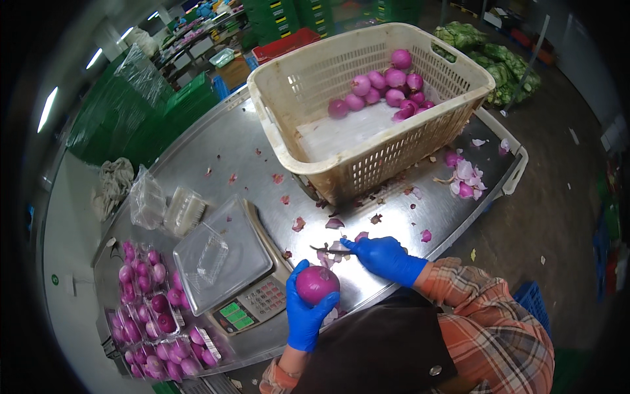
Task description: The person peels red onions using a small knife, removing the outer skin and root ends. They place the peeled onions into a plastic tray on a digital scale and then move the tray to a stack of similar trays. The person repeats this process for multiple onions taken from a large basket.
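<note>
My left hand (306, 311), in a blue glove, holds a peeled red onion (317, 285) near the table's front edge. Right of it, my right hand (381, 257), gloved too, is closed around a small knife (330, 250), its dark curved blade pointing left over the table. Scraps of onion skin (334, 223) lie about the blade. Beyond both hands a cream plastic crate (379, 157) holds several red onions (361, 85). Left of my left hand is a digital scale (251, 300) with an empty clear plastic punnet (212, 253) on its pan.
Clear punnets packed with red onions (155, 363) cover the table's left front. Wrapped stacks of empty punnets (183, 212) sit behind the scale. A pile of onion skins (465, 175) lies at right on the metal table (231, 138). Green crates (189, 101) stand beyond its left edge.
</note>
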A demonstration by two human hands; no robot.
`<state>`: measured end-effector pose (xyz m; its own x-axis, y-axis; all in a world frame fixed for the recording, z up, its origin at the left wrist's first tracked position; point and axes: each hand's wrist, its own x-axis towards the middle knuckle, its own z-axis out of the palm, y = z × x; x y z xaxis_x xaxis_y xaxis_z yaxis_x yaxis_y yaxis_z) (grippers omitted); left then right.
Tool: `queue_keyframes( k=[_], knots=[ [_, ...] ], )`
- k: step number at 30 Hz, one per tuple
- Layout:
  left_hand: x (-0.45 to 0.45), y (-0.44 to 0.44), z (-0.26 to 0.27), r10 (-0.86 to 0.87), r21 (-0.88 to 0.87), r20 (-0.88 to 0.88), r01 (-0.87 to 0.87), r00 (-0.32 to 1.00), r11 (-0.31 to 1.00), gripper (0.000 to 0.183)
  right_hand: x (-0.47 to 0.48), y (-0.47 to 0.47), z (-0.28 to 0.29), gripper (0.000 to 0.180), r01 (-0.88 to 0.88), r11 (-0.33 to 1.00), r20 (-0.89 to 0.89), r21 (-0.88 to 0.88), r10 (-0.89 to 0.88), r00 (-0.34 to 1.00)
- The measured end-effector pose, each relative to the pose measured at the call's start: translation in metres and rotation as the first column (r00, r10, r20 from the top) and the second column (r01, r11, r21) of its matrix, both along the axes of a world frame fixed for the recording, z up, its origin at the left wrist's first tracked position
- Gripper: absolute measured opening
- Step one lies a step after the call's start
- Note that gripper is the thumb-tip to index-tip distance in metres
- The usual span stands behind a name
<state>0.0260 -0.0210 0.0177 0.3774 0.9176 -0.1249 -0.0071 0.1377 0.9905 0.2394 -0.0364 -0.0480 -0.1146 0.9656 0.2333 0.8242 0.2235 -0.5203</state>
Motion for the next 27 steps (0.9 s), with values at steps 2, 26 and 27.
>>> queue_keyframes(
  k=[2, 26, 27],
  knots=[
    [0.0, 0.006, 0.001, -0.097, 0.103, 0.024, 0.094, 0.995, 0.99, 0.086, 0.007, 0.0, -0.03, 0.042, 0.002, 0.999, -0.313, 0.033, 0.009, 0.95],
    [0.009, 0.017, -0.02, -0.076, -0.145, 0.01, 0.077, 0.997, 0.986, 0.08, -0.007, -0.003, 0.05, 0.05, -0.176, 0.977, 0.183, 0.12, 0.152, 0.971],
    [0.007, 0.017, -0.022, -0.072, -0.097, -0.017, 0.07, 0.997, 0.993, 0.08, -0.008, 0.0, 0.043, 0.05, -0.174, 0.978, 0.211, 0.117, 0.147, 0.966]
  ],
)
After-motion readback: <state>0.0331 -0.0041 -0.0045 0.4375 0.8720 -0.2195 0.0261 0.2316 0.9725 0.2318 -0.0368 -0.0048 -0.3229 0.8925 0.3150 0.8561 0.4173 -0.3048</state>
